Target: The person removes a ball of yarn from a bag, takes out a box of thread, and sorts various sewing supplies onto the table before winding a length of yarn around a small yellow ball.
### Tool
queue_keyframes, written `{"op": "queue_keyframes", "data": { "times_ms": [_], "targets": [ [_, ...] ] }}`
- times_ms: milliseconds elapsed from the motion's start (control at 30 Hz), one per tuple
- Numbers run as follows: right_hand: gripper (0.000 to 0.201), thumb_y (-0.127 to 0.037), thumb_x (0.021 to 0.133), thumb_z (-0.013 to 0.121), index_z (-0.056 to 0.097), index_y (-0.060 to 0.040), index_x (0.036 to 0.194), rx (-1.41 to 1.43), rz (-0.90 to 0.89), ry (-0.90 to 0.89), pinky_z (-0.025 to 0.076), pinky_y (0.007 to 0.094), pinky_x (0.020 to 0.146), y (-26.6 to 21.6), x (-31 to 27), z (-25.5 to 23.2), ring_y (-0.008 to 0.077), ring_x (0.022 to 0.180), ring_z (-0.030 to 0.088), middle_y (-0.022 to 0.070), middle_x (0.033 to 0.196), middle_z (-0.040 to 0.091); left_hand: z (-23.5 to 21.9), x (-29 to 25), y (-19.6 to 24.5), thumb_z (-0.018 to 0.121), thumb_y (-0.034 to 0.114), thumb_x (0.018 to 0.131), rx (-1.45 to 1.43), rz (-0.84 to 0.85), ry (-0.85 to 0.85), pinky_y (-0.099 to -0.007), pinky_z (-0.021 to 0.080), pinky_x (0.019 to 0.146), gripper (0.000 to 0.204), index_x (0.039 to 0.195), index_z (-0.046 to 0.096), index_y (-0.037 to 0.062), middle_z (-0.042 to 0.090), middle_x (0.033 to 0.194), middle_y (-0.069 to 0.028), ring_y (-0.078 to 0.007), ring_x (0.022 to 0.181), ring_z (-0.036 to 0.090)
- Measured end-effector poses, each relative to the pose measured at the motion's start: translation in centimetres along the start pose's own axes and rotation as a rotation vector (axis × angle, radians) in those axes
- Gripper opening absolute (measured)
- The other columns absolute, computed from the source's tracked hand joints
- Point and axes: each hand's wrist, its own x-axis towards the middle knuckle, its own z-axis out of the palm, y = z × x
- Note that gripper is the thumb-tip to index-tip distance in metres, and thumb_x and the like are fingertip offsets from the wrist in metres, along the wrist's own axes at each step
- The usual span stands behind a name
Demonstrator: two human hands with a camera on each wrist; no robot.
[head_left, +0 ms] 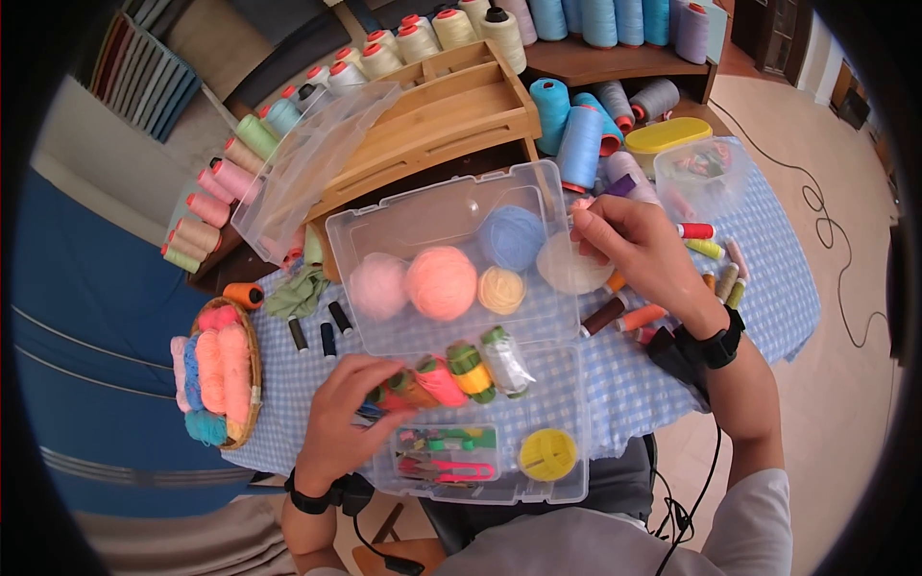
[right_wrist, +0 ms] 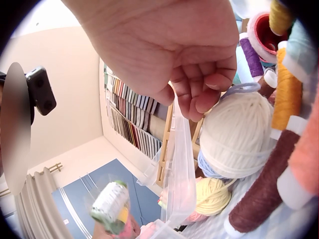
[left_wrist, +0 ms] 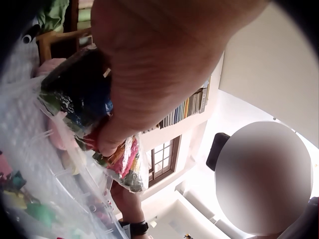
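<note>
The left grip [head_left: 348, 415] has fingers and thumb closed round the left end of the pack [head_left: 442, 382], a row of coloured thread rolls in clear wrap. From that grip the pack's long axis runs off to the right, slanting a little away from the person, with a silvery roll [head_left: 506, 361] at its free end. The base [head_left: 543, 408] of the clear box lies beneath; whether the pack touches it is hard to tell. Also in the base, to the right of the left grip and nearer the person, are a kit [head_left: 448, 449] and, farther right, a round yellow case [head_left: 548, 454].

The right grip [head_left: 634, 252] hangs by the right edge of the raised lid [head_left: 418, 226], fingers half curled; I cannot tell whether they pinch anything. The white ball [right_wrist: 237, 134] is just beside its fingertips, far nearer to it than to the left grip. Left of the right grip, seen through the lid, are the blue ball [head_left: 512, 238], yellow ball [head_left: 501, 290], coral ball [head_left: 442, 283] and pink ball [head_left: 378, 286].

Left of the left grip, a basket [head_left: 256, 384] holds skeins [head_left: 223, 370]; right of the right grip, a tub [head_left: 727, 187] holds small things too blurred to name
</note>
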Motion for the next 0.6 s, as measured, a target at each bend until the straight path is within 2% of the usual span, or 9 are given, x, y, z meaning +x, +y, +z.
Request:
{"op": "queue_keyframes", "data": {
  "times_ms": [67,133,200,267,333,367,467,533,600],
  "targets": [
    [0.037,-0.033,0.097,0.057,0.065,0.0022,0.092,0.019,0.019,0.005,0.042,0.0239,0.054,0.1,-0.1,0.2,0.0067,0.063,0.053,0.0025,0.072,0.061,-1.0,-0.4,-0.2,0.082,0.004,0.063,0.038,-0.039,0.129,-0.0341,0.049,0.080,0.056,0.115,0.061,0.0041,0.061,0.106,-0.0132,-0.0293,0.092,0.061],
    [0.036,-0.034,0.097,0.057,0.065,0.0017,0.093,-0.022,0.025,0.011,0.041,0.0240,0.052,0.0,0.0,0.0,0.0067,0.062,0.053,0.0018,0.072,0.061,-2.3,-1.2,-1.0,0.082,0.003,0.063,0.059,-0.039,0.169,-0.0331,0.048,0.082,0.059,0.117,0.060,0.0029,0.060,0.106,-0.0126,-0.0271,0.095,0.060],
    [0.036,-0.034,0.097,0.057,0.065,0.0015,0.093,-0.022,0.033,0.007,0.044,0.0242,0.056,0.0,0.0,0.0,0.0074,0.065,0.055,0.0024,0.074,0.062,-3.3,-2.5,-1.9,0.082,0.001,0.063,0.029,-0.112,0.336,-0.0326,0.047,0.086,0.060,0.118,0.060,0.0021,0.059,0.108,-0.0113,-0.0240,0.099,0.058],
    [0.036,-0.034,0.097,0.057,0.066,0.0010,0.093,0.003,-0.004,0.013,0.046,0.0245,0.061,0.0,0.1,0.1,0.0082,0.069,0.058,0.0037,0.076,0.065,-4.4,-3.8,-3.5,0.079,-0.003,0.064,0.006,-0.165,0.358,-0.0324,0.046,0.091,0.062,0.122,0.057,-0.0003,0.058,0.111,-0.0100,-0.0217,0.104,0.057],
    [0.036,-0.034,0.097,0.057,0.066,0.0009,0.093,0.001,0.003,0.006,0.047,0.0247,0.063,-0.1,0.0,0.0,0.0086,0.071,0.059,0.0041,0.078,0.065,-4.9,-4.6,-4.5,0.076,-0.007,0.067,-0.090,-0.331,0.490,-0.0324,0.046,0.094,0.062,0.125,0.054,-0.0025,0.057,0.116,-0.0100,-0.0212,0.108,0.056],
    [0.036,-0.034,0.096,0.057,0.066,0.0007,0.094,-0.003,0.011,0.005,0.048,0.0249,0.066,-0.2,0.0,0.0,0.0090,0.073,0.060,0.0045,0.079,0.066,-5.0,-4.7,-5.2,0.073,-0.009,0.072,-0.108,-0.366,0.508,-0.0324,0.047,0.094,0.060,0.127,0.051,-0.0037,0.058,0.119,-0.0104,-0.0206,0.110,0.057],
    [0.036,-0.034,0.097,0.057,0.066,0.0009,0.094,-0.029,0.023,-0.011,0.048,0.0250,0.066,-0.1,0.1,-0.1,0.0090,0.073,0.060,0.0044,0.079,0.066,-4.7,-4.6,-8.1,0.072,-0.008,0.075,-0.227,-0.475,0.561,-0.0321,0.048,0.092,0.057,0.128,0.050,-0.0033,0.059,0.118,-0.0115,-0.0202,0.107,0.058],
    [0.036,-0.034,0.097,0.057,0.066,0.0009,0.094,-0.030,0.019,-0.011,0.048,0.0251,0.066,0.0,0.1,-0.1,0.0091,0.073,0.060,0.0045,0.079,0.066,-3.9,-4.9,-10.6,0.074,-0.003,0.076,-0.211,-0.517,0.566,-0.0316,0.049,0.088,0.057,0.128,0.050,-0.0037,0.061,0.113,-0.0113,-0.0195,0.102,0.060],
    [0.036,-0.033,0.097,0.056,0.066,0.0009,0.094,-0.031,0.013,-0.011,0.048,0.0252,0.066,-0.1,0.1,-0.2,0.0092,0.073,0.060,0.0046,0.078,0.066,-3.1,-5.1,-12.7,0.077,0.004,0.076,-0.027,-0.591,0.465,-0.0312,0.050,0.085,0.059,0.128,0.050,-0.0030,0.060,0.111,-0.0106,-0.0186,0.097,0.060]
  ]
}}
